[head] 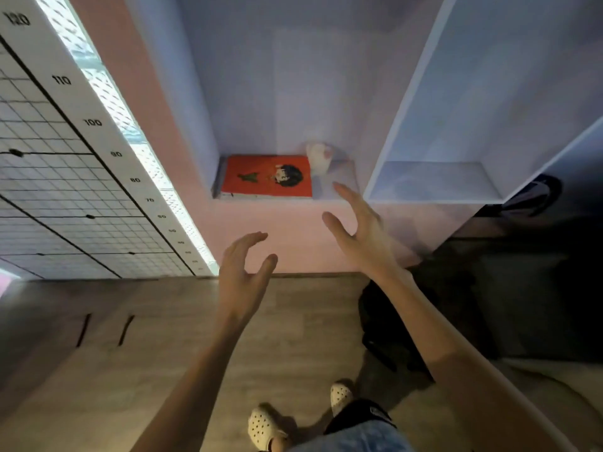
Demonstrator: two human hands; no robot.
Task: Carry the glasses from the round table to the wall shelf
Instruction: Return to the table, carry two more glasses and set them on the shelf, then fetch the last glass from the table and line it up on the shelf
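A pale glass (319, 158) stands on the wall shelf (339, 190), in the recessed niche just right of an orange book (266, 176). The glass is blurred. My right hand (362, 233) hovers below and in front of the shelf edge, fingers spread, holding nothing, a short way from the glass. Lower and to the left, my left hand (243, 275) is raised in front of the pink wall with fingers curved apart and empty. The round table is out of view.
A second lilac shelf compartment (434, 182) sits to the right. A height chart with numbers (94, 122) runs up the wall on the left. A dark bag (391, 324) lies on the wooden floor by my feet.
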